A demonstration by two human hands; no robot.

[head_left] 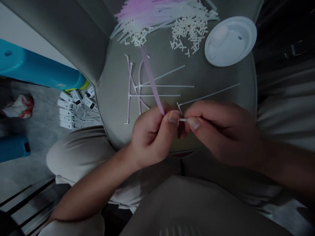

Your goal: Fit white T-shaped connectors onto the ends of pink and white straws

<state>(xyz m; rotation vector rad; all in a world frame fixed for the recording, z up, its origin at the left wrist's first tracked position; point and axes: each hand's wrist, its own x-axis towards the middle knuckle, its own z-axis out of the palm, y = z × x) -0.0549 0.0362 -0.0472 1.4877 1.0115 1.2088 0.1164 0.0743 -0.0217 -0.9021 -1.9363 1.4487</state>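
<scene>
My left hand (157, 136) is closed in a pinch, with a long, thin pink tube (153, 82) rising from it toward the far side of the seat. My right hand (221, 131) is closed too, its thumb and finger pinching a small white connector (182, 120). That connector spans the short gap between both sets of fingertips, and its ends are hidden by them. Just beyond my hands lies a joined piece with a white tube (209, 94). Several more joined pieces of pink tubes (128, 108) and white tubes (169, 86) rest on the seat to the left.
A grey padded chair seat (113, 78) serves as the work surface. At its far side are a pile of pink and white tubes (157, 13), heaps of white connectors (189, 31) and a white bowl (231, 41). White boxes with cables (66, 113) lie on the floor at left.
</scene>
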